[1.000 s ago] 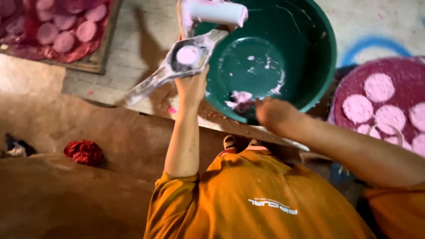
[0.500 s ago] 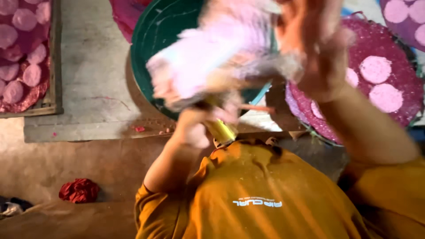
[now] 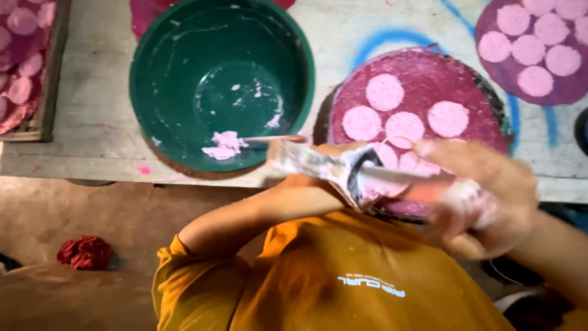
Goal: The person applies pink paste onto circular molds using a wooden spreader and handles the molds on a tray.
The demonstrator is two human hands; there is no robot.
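A pale, paint-streaked desk [image 3: 92, 138] with a blue line runs across the top, above a brown earthen floor [image 3: 110, 208] where a red rag [image 3: 84, 252] lies at 8 o'clock. The green bowl [image 3: 220, 83] holding pink paste sits at 11 o'clock; a round maroon tray [image 3: 422, 79] of pink discs stands at 1 o'clock. The right hand [image 3: 484, 196], fingers clenched, grasps a metal mould [image 3: 343, 168] near centre. The left hand [image 3: 312, 184] is mostly hidden behind it, its grip unclear.

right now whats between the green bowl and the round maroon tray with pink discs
In the head view, only a narrow strip of bare pale table separates the green bowl from the round maroon tray. Nearer the table edge, the metal press crosses the gap.
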